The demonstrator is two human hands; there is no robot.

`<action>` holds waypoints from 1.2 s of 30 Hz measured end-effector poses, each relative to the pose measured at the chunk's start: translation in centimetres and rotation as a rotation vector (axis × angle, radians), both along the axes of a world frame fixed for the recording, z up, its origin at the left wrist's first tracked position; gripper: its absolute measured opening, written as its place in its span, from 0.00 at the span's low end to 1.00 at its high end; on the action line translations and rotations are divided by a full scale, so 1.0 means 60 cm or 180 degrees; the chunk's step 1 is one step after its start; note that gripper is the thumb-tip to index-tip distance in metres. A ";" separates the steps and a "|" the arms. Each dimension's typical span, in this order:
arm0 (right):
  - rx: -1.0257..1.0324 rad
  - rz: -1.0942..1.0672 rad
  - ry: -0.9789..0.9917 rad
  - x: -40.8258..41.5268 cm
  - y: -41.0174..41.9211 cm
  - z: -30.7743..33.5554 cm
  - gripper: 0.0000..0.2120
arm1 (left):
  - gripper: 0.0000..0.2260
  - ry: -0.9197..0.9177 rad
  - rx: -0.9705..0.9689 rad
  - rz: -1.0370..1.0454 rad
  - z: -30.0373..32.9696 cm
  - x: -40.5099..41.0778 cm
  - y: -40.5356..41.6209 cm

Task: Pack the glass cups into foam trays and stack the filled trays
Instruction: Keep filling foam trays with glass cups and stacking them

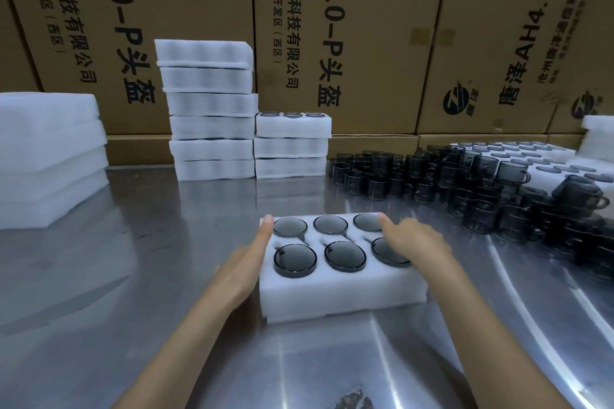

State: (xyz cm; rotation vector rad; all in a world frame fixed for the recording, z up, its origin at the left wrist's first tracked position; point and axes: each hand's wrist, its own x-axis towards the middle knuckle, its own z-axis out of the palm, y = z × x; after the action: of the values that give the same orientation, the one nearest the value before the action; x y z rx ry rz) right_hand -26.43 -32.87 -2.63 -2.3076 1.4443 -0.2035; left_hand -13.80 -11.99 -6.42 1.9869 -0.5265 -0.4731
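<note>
A white foam tray sits on the steel table in front of me, its several round pockets all filled with dark smoked-glass cups. My left hand lies flat against the tray's left side, thumb on the top edge. My right hand rests on the tray's right top, fingers straight over two of the cups. Two stacks of filled foam trays stand at the back: a tall one and a shorter one beside it.
Loose dark glass cups crowd the table's right side. A pile of foam sheets lies at the left. More foam trays sit at the far right. Cardboard boxes wall the back.
</note>
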 end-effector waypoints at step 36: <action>0.3642 0.0184 -0.4589 0.274 -0.087 0.103 0.11 | 0.26 -0.2510 0.1331 -0.0519 -0.072 0.156 -0.110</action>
State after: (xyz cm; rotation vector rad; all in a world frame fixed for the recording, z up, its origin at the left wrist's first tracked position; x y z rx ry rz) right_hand -9.99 -38.10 3.55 -0.7715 0.4235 -0.6272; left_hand -4.41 -18.61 -10.74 2.5240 -1.1535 0.1527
